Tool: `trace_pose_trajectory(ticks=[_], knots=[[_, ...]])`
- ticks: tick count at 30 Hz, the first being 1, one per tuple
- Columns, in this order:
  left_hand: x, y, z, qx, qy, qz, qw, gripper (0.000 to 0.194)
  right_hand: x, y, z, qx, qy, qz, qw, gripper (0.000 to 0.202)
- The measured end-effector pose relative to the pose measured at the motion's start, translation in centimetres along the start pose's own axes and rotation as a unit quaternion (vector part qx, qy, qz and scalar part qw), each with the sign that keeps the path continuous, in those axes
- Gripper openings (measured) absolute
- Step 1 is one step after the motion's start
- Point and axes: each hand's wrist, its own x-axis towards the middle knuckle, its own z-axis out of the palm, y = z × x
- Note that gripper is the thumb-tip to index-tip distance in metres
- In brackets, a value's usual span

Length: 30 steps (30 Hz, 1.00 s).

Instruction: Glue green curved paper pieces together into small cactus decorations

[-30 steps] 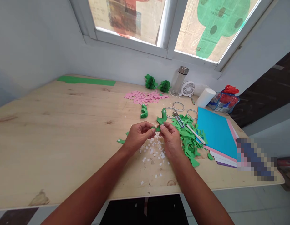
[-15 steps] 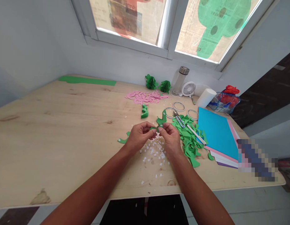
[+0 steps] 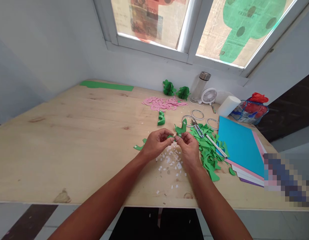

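Observation:
Between my two hands is a curved green paper cutout (image 3: 180, 128) with small white squares on it. My left hand (image 3: 157, 144) pinches its left end, fingertips close to those of the other hand. My right hand (image 3: 188, 147) pinches the same cutout from the right, thumb on top. Part of the paper is hidden behind my fingers. Another green cutout (image 3: 139, 146) with a white square lies beside my left hand. Small white paper bits (image 3: 172, 160) are scattered on the table below my hands. A little stack of green cutouts (image 3: 161, 118) sits just beyond them.
Green paper scraps (image 3: 209, 153) are heaped on the right, with snips (image 3: 197, 128) and a white pen (image 3: 216, 146) on top. Tape rings (image 3: 197, 114) lie behind. Blue paper (image 3: 240, 146), pink cutouts (image 3: 163, 103), a glass bottle (image 3: 199, 87) and a small fan (image 3: 208, 96) surround the work.
The whole view has shifted, so the scene sits further right. My hands keep the same pinching hold on the green cutout, with only slight finger movement.

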Motion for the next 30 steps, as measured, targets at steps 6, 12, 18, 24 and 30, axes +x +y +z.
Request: trace_pose_trajectory(ticks=[6, 12, 18, 24, 30], knots=[[1.1, 0.1, -3.3, 0.305, 0.067, 0.008, 0.95, 0.018, 0.4, 0.3, 0.1, 0.015, 0.036, 0.02, 0.999, 0.027], [1.1, 0.5, -6.2, 0.448, 0.071, -0.068, 0.889, 0.007, 0.6, 0.3, 0.1, 0.024, 0.043, 0.025, 0.998, 0.025], [0.7, 0.4, -6.8, 0.508, 0.008, -0.117, 0.853, 0.007, 0.4, 0.0, 0.2, 0.039, 0.027, 0.029, 0.998, 0.023], [0.5, -0.1, -6.5, 0.504, 0.0, -0.109, 0.857, 0.008, 0.3, -0.1, 0.2, 0.039, 0.014, 0.014, 0.999, 0.023], [0.2, -0.3, -6.8, 0.429, 0.044, -0.1, 0.897, 0.007, 0.0, -0.6, 0.1, -0.01, 0.001, -0.025, 1.0, 0.018]])
